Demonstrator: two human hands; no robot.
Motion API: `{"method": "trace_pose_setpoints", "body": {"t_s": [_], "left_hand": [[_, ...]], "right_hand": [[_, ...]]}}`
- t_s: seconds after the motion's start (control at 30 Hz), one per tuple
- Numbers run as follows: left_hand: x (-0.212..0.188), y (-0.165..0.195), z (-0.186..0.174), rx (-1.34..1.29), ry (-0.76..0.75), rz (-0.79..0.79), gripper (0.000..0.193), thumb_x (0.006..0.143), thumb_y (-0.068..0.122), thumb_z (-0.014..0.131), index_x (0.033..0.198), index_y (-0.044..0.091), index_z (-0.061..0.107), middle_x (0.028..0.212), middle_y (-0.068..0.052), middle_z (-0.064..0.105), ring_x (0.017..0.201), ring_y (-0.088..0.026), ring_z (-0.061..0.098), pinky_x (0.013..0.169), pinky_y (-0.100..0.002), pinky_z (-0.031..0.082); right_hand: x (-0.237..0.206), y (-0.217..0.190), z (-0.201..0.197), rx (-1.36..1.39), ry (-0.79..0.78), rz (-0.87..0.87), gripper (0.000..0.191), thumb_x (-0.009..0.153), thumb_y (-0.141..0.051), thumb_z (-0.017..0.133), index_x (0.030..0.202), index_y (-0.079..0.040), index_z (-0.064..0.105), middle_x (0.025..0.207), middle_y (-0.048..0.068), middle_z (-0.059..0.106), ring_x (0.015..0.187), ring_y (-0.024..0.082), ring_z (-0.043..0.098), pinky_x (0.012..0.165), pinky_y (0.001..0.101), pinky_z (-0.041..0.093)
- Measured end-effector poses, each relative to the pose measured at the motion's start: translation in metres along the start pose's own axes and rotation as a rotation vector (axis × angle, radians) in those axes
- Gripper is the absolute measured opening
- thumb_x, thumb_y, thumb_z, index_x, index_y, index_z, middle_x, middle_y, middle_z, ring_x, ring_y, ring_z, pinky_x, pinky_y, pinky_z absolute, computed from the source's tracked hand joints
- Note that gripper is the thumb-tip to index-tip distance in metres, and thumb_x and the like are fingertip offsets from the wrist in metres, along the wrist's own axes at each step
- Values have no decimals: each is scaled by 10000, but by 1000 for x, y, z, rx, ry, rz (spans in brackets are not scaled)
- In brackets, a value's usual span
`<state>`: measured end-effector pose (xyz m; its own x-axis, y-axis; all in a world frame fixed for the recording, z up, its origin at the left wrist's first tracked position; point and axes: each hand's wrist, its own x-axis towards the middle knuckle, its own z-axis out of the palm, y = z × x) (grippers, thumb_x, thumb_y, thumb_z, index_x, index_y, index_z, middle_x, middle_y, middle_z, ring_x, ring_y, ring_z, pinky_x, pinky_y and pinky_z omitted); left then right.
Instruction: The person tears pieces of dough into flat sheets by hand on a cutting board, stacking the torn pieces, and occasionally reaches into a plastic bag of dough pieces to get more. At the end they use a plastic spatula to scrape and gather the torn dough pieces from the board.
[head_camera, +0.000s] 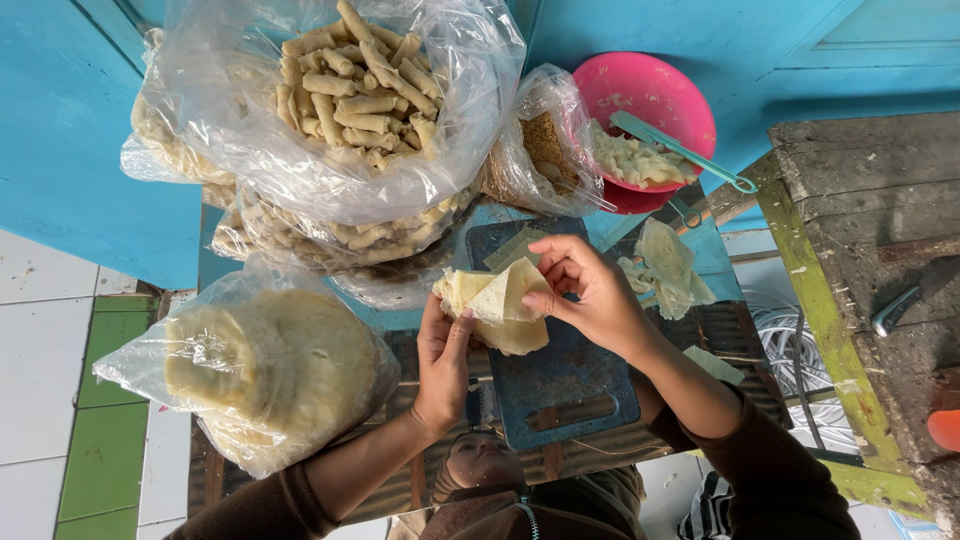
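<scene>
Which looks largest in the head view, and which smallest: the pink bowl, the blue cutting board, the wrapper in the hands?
1. Blue cutting board, partly covered by the hands, yet it shows the widest area.
2. Pink bowl, partly hidden by a plastic bag.
3. Wrapper, folded between the left hand and right hand.

I wear long dark brown knitted sleeves ending short of both wrists, leaving my left hand (443, 355) and right hand (592, 298) bare, without rings.

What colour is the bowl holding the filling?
Pink; the bowl sits at the top of the head view, a green utensil resting across it.
</scene>
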<state>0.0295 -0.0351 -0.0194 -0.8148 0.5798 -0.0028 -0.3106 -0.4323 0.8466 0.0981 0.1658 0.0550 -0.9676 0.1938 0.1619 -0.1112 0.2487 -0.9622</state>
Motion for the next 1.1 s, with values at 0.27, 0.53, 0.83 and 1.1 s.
{"method": "trace_pose_setpoints", "body": {"t_s": [0.27, 0.53, 0.83, 1.1], "left_hand": [[1, 1, 3, -1, -61, 80, 320, 1050, 134, 601, 1332, 37, 488, 1155, -82, 712, 1013, -107, 679, 860, -294, 577], [-6, 3, 8, 55, -126, 58, 337, 1034, 119, 647, 1322, 0, 518, 1181, -77, 714, 1045, -93, 661, 886, -266, 552], [-5, 4, 10, 86, -120, 79, 325, 1029, 108, 637, 1311, 8, 512, 1183, -73, 715, 1048, -96, 668, 890, -268, 556], [-4, 5, 8, 78, -50, 60, 295, 1021, 120, 637, 1269, 9, 521, 1136, -71, 714, 1017, -102, 676, 874, -272, 567]], "right_hand": [[-5, -17, 7, -552, 55, -406, 257, 826, -167, 883, 1023, -110, 729, 1075, 50, 614, 909, 160, 646, 782, 297, 530], [-9, -28, 17, -593, 6, -533, 298, 896, -56, 820, 1180, -54, 733, 1155, 11, 714, 1063, 235, 693, 948, 351, 548], [-15, -25, 19, -608, -8, -468, 137, 895, -55, 790, 1003, -59, 707, 1132, 52, 692, 1071, 225, 670, 927, 346, 534], [-7, 14, -6, 496, 31, 189, 114, 1010, -85, 610, 1095, -11, 629, 1154, 149, 730, 1071, 208, 684, 946, 351, 552]]}}
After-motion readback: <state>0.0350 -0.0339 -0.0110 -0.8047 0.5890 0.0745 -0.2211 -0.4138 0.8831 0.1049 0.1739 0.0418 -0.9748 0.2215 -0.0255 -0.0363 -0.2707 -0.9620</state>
